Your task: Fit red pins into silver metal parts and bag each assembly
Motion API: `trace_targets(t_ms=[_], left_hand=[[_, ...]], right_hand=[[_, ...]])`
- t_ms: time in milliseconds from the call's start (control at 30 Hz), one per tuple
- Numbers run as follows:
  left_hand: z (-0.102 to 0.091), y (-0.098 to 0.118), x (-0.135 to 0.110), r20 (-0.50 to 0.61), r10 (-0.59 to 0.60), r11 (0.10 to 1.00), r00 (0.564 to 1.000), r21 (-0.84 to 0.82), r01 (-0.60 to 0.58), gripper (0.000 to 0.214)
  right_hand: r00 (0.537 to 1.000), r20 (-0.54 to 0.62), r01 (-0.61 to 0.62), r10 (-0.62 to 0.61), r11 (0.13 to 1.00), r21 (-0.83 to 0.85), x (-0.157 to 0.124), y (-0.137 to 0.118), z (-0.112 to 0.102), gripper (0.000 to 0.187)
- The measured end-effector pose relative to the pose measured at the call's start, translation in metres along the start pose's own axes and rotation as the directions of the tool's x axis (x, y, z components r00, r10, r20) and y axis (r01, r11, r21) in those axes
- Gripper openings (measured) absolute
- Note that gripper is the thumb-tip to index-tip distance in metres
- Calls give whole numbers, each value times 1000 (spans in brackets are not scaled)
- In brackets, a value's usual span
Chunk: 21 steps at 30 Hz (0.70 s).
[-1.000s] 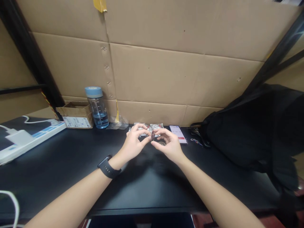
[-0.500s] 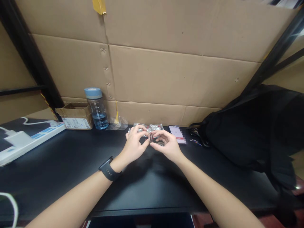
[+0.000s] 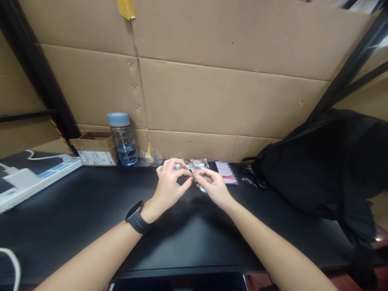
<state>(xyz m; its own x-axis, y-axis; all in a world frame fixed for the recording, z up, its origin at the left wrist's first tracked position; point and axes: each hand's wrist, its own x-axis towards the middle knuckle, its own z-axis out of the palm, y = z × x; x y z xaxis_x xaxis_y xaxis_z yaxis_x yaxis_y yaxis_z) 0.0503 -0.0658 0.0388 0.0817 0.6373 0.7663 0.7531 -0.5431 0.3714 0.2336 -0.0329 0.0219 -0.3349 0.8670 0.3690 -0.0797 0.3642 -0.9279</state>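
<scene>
Both my hands meet over the back middle of the black desk (image 3: 91, 210). My left hand (image 3: 168, 186), with a black watch on its wrist, and my right hand (image 3: 212, 185) pinch a small dark piece (image 3: 192, 173) between their fingertips; it is too small to name. Just behind the hands lie several small clear plastic bags (image 3: 198, 163) with metal parts in them. A small round ring-like part (image 3: 202, 188) lies on the desk under my right hand.
A phone (image 3: 226, 171) lies right of the bags. A black backpack (image 3: 327, 161) fills the right side, with keys (image 3: 250, 181) beside it. At the back left stand a water bottle (image 3: 123, 139), a cardboard box (image 3: 97, 147) and a white power strip (image 3: 33, 178). Cardboard walls the back.
My hands have closed in on each other and shifted slightly left and toward the bags; the fingertips now pinch tighter around the small piece.
</scene>
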Motion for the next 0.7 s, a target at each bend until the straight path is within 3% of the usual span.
trace_targets(t_ms=[100, 233, 367, 500, 633, 700], left_hand=[[-1, -2, 1, 61, -20, 999, 998, -44, 23, 8], [-1, -8, 3, 195, -96, 977, 976, -171, 130, 26], [3, -14, 1, 377, -16, 994, 926, -92, 54, 20], [4, -23, 5, 413, -18, 990, 910, -118, 73, 25], [-8, -47, 18, 352, -112, 972, 929, -158, 177, 30], [-16, -64, 21, 484, -53, 993, 873, -65, 96, 22]], right_hand=[[995, 16, 103, -102, 988, -117, -2, -3, -2, 21], [965, 88, 261, -247, 872, -415, -4, -10, -4, 16], [952, 105, 302, -289, 813, -499, -2, -10, -6, 13], [946, 140, 320, -293, 768, -555, 1, -5, -13, 11], [929, 321, 352, -182, 699, -622, 0, -6, -20, 9], [907, 413, 353, -84, 687, -636, -1, -8, -23, 10]])
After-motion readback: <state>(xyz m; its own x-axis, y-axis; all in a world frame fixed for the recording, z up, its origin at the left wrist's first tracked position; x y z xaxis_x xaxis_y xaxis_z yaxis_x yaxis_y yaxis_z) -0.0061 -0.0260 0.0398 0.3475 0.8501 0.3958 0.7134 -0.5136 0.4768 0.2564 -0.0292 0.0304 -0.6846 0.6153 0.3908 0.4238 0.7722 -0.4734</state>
